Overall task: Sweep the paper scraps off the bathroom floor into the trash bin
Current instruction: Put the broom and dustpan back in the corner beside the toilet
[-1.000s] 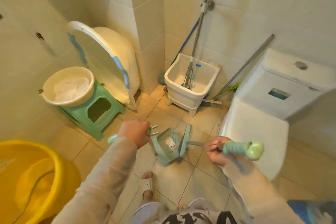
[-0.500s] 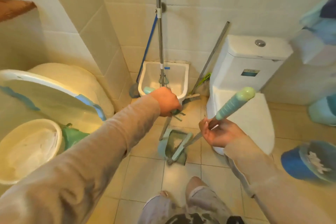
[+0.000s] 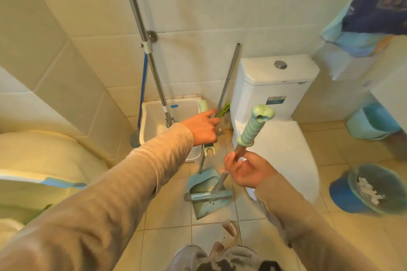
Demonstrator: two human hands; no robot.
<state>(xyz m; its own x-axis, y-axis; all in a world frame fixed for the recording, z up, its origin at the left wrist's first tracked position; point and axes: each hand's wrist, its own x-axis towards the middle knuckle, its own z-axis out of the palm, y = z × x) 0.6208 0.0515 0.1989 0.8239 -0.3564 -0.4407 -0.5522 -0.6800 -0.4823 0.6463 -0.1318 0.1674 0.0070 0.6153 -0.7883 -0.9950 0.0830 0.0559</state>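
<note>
Head view, looking down at a tiled bathroom floor (image 3: 167, 213). Landmark: the white toilet (image 3: 275, 94), which stands against the back wall.

Left hand (image 3: 202, 130) is left of the toilet, over the corner of the white mop sink (image 3: 154, 114). It grips the upper handle of the dustpan (image 3: 206, 191); fingers are wrapped round it, index finger partly extended toward the toilet tank. The pale green handle end pokes up above the hand. The dustpan pan sits on the floor in front of the toilet's left side, mouth tilted toward the camera.

Right hand (image 3: 246, 169) is just in front of the toilet bowl. Its fingers (image 3: 229, 160) are loosely curled round the metal shaft of the broom (image 3: 253, 130), below the ribbed green grip, palm turned up. The broom shaft slants down to the left; its head rests in or at the dustpan mouth, exact contact unclear.

Trash bin (image 3: 363, 189): blue, on the floor right of the toilet, tilted in view, white paper scraps (image 3: 370, 189) visible inside. Scraps inside the dustpan: cannot tell.

Left of the toilet, a mop (image 3: 152, 68) stands in the mop sink, clipped to the wall. A second metal pole (image 3: 229, 79) leans between sink and toilet tank. A teal bucket (image 3: 372, 123) sits right of the toilet, behind the trash bin. A cloth (image 3: 378, 4) hangs above it, upper right.
</note>
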